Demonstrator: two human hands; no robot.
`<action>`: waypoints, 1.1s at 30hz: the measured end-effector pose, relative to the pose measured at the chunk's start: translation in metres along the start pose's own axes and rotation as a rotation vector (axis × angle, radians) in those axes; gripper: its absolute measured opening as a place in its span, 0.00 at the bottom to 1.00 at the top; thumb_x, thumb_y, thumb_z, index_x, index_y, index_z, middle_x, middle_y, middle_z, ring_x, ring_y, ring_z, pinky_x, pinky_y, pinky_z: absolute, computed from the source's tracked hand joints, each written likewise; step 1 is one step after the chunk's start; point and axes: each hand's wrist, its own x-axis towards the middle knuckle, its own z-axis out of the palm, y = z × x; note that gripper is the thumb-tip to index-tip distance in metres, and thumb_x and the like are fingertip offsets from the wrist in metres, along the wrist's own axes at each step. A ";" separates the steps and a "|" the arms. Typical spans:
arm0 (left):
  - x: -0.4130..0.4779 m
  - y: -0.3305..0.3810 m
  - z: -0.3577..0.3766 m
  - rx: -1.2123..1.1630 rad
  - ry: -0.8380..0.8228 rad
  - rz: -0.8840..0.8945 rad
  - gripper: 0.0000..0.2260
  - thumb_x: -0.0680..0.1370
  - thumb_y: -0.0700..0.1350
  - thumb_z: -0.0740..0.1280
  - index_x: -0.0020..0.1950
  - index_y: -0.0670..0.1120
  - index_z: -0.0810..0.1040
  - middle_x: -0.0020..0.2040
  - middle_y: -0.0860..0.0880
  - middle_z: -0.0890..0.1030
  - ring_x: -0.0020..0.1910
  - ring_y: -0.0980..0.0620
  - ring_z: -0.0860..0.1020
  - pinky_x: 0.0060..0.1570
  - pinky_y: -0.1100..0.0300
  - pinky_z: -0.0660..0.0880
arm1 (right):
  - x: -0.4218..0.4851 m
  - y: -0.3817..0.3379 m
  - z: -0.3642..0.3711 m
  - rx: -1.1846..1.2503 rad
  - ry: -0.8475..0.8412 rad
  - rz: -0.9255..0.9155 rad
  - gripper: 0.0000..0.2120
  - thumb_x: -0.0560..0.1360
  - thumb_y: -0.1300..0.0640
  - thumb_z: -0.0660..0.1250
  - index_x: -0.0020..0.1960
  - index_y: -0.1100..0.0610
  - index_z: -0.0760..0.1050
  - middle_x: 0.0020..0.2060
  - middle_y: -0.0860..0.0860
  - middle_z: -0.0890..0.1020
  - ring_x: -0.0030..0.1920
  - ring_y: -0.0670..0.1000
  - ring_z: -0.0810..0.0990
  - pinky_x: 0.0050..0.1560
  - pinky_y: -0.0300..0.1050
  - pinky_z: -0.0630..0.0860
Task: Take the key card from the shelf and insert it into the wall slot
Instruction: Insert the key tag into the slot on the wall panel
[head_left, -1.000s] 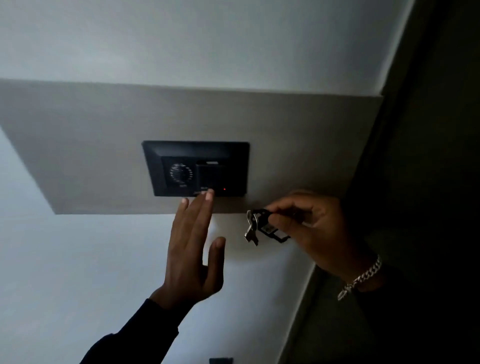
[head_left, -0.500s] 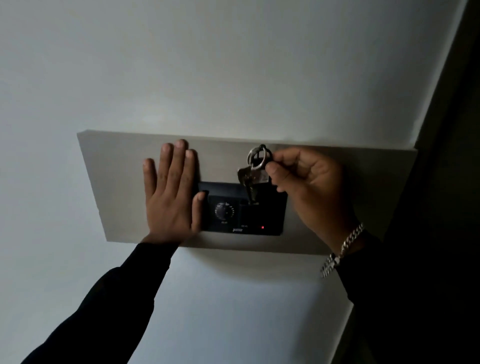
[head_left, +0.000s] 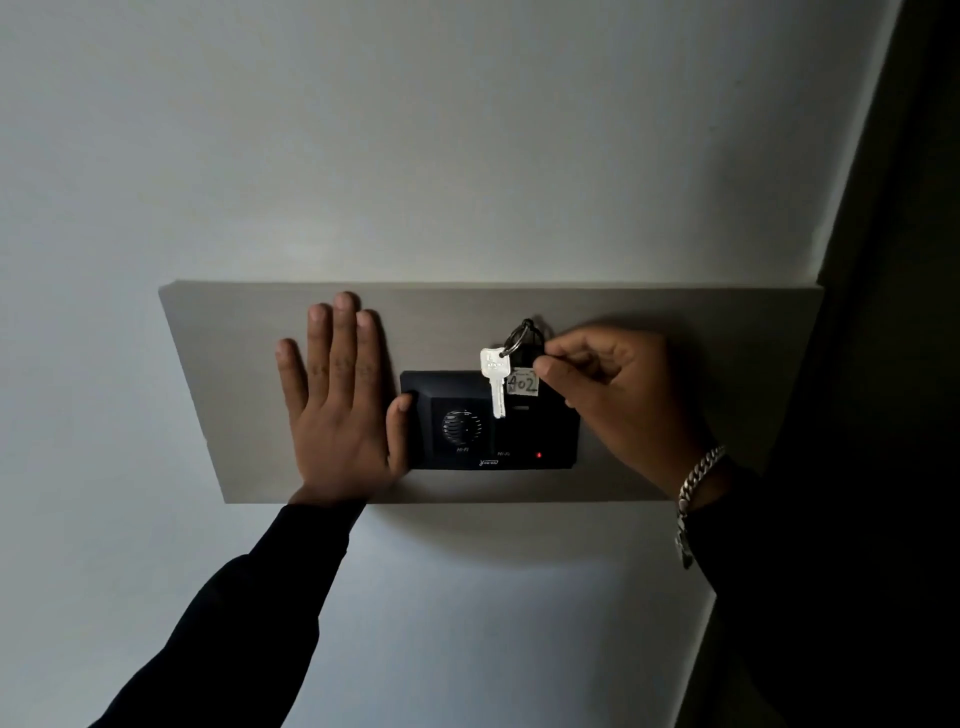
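Right hand pinching the key card over the black wall unit; left hand flat, fingers spread, on the panel.

Head cam, close, faces wall panel straight on (slightly upward).

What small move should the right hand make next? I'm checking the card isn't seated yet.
Probably push the key card straight down into the wall slot. The right hand pinches it just above the slot, while the left hand braces flat beside the black unit.
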 end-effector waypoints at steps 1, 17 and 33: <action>0.000 0.000 0.000 -0.003 0.003 -0.001 0.31 0.81 0.55 0.48 0.80 0.40 0.53 0.82 0.44 0.51 0.83 0.42 0.49 0.79 0.40 0.46 | 0.000 0.001 -0.002 -0.008 0.003 0.009 0.04 0.70 0.59 0.73 0.44 0.57 0.83 0.33 0.52 0.84 0.33 0.47 0.81 0.39 0.49 0.80; 0.000 0.003 -0.003 -0.011 -0.027 -0.013 0.31 0.81 0.55 0.48 0.80 0.40 0.54 0.82 0.42 0.54 0.82 0.42 0.51 0.79 0.39 0.48 | 0.029 -0.048 0.000 -0.500 -0.172 -0.519 0.03 0.70 0.60 0.72 0.41 0.58 0.85 0.36 0.55 0.84 0.38 0.54 0.80 0.40 0.49 0.77; -0.002 0.000 0.002 0.002 -0.020 -0.007 0.31 0.81 0.55 0.47 0.80 0.40 0.54 0.82 0.43 0.52 0.83 0.43 0.50 0.80 0.40 0.47 | 0.000 -0.005 0.020 -0.334 0.179 -0.580 0.02 0.72 0.63 0.73 0.42 0.60 0.84 0.38 0.53 0.86 0.43 0.50 0.83 0.47 0.41 0.77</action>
